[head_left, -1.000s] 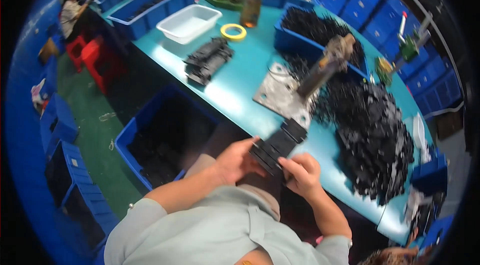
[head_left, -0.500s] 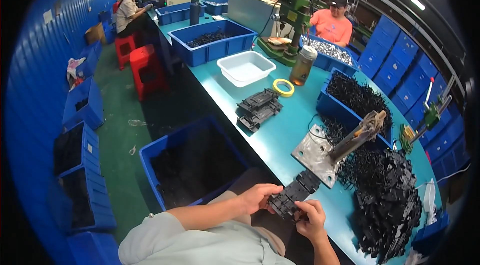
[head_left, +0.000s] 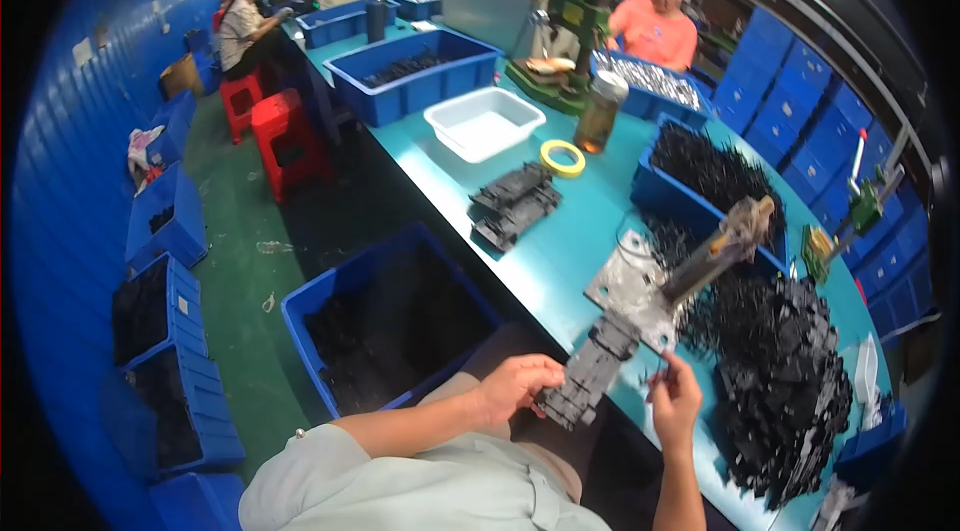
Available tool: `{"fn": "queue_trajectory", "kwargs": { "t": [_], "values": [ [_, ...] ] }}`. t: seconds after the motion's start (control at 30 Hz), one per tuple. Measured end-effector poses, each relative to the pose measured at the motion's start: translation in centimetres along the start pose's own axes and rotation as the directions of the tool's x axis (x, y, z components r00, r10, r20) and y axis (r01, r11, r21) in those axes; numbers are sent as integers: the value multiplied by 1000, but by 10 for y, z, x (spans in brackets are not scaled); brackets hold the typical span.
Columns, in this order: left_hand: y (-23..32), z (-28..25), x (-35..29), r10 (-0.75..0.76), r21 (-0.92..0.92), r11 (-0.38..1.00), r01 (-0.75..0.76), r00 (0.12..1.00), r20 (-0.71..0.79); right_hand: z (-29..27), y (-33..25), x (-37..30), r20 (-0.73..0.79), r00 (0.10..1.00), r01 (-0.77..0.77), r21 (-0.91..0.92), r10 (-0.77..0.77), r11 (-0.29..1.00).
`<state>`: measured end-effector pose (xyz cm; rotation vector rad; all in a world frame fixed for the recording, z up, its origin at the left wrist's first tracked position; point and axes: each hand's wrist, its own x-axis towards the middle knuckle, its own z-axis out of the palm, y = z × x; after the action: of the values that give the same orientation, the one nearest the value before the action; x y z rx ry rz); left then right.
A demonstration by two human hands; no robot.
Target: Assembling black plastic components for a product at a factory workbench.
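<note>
My left hand point(head_left: 520, 387) grips one end of a black plastic chassis-like part point(head_left: 590, 371), which is tilted over the table's near edge. The part's far end reaches up to the metal base plate point(head_left: 628, 293) of a stand with an upright post point(head_left: 705, 266). Off to the right of the part, my right hand point(head_left: 676, 399) hovers near the plate's lower corner. Its fingers are curled with the tips close together; whether something small and dark is between them is hard to make out. Two similar black parts point(head_left: 515, 206) lie stacked farther up the table.
Right of the post rise a heap of flat black pieces point(head_left: 785, 391) and a blue bin of thin black strips point(head_left: 715, 166). A yellow tape roll point(head_left: 562, 159), a white tub point(head_left: 485, 124) and a bottle point(head_left: 600, 113) stand farther back. A blue bin point(head_left: 395, 326) sits left of my lap.
My right hand has let go of the black part and moved right, toward the metal plate. The left hand keeps its hold on the part, which now shows a flatter face.
</note>
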<state>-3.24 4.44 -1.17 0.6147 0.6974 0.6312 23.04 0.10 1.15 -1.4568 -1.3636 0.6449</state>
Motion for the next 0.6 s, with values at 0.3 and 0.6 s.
{"fn": "queue_trajectory", "kwargs": {
  "t": [0.3, 0.6],
  "values": [
    [10, -4, -9, 111, -5, 994, -112, 991, -76, 2, 2, 14, -109, 971, -228, -133, 215, 964],
    [4, 0, -8, 74, 7, 997, -73, 992, -104, -1, 5, 1, -120, 993, -51, -527, -14, 848]
  ]
}}
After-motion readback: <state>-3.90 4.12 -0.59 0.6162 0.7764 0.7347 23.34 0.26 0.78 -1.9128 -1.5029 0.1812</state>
